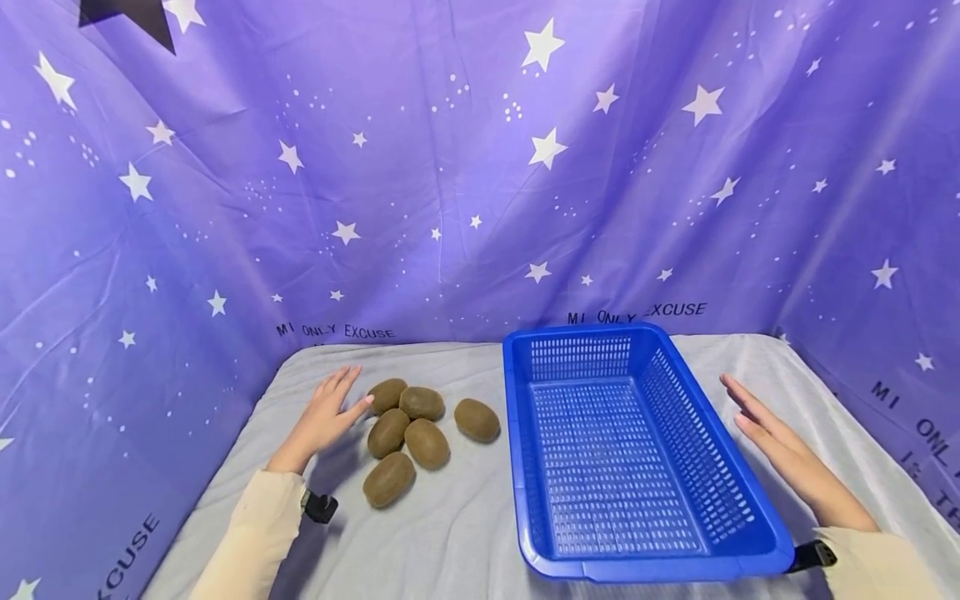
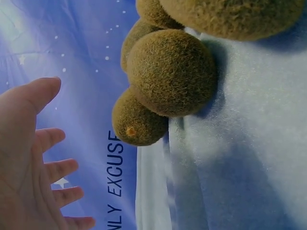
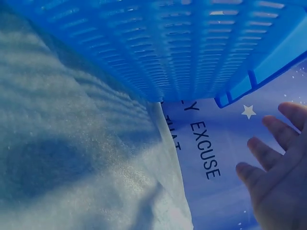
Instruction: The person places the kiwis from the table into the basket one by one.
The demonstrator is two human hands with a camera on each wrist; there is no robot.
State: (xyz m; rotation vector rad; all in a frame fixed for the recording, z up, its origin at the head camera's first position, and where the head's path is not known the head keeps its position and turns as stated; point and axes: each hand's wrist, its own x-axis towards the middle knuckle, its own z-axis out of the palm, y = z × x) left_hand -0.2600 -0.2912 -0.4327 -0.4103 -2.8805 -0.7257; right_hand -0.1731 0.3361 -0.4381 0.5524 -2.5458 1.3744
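Observation:
Several brown fuzzy kiwifruits (image 1: 427, 443) lie in a loose cluster left of the middle of the table, one kiwifruit (image 1: 477, 420) a little apart to the right. My left hand (image 1: 322, 423) hovers at the left of the cluster, fingers spread and straight, holding nothing. In the left wrist view, a gap shows between that hand (image 2: 29, 163) and the nearest kiwifruit (image 2: 139, 120). A blue plastic basket (image 1: 522, 467) with slotted walls stands right of the fruit, with nothing inside. Beyond its right side my right hand (image 1: 787, 450) is held with straight fingers, gripping nothing.
A pale grey cloth (image 1: 450, 533) covers the table. Purple curtains (image 1: 450, 167) with white stars and printed words enclose the back and both sides. Each wrist wears a dark strap, the left strap (image 1: 320, 507) with a small black device.

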